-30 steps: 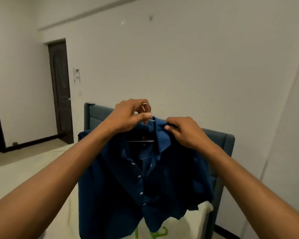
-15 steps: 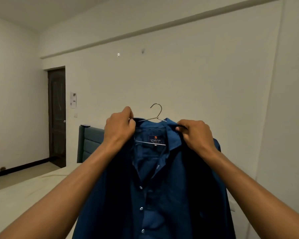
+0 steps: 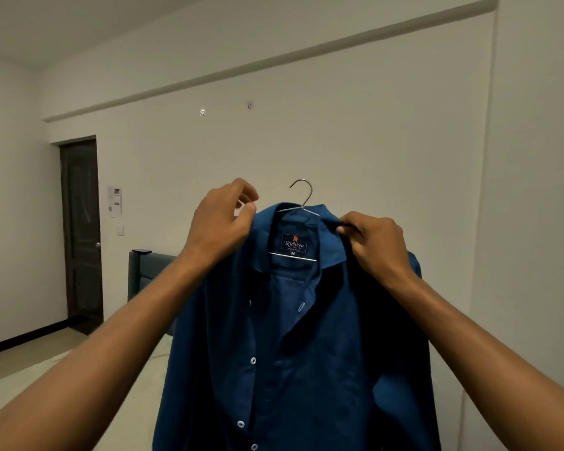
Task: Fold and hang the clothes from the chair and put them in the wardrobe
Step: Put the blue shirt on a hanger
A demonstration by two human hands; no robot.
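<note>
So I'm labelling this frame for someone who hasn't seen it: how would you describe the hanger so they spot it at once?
Start at the blue shirt held up mid-frame between the two hands, left hand and right hand. At its collar, the thin silver wire hanger pokes out, its hook curling up against the pale wall. Nothing else there is bare metal; its lower bar crosses just under the neck label.

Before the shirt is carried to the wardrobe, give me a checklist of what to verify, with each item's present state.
1. Dark blue button-up shirt sits on thin metal wire hanger: ok.
2. Hook clear above collar: ok.
3. Left hand grips the shirt's shoulder: ok.
4. Right hand pinches collar edge: ok.
5. Front buttoned: not ok, placket hangs open.
6. Wardrobe in view: not ok.
</note>
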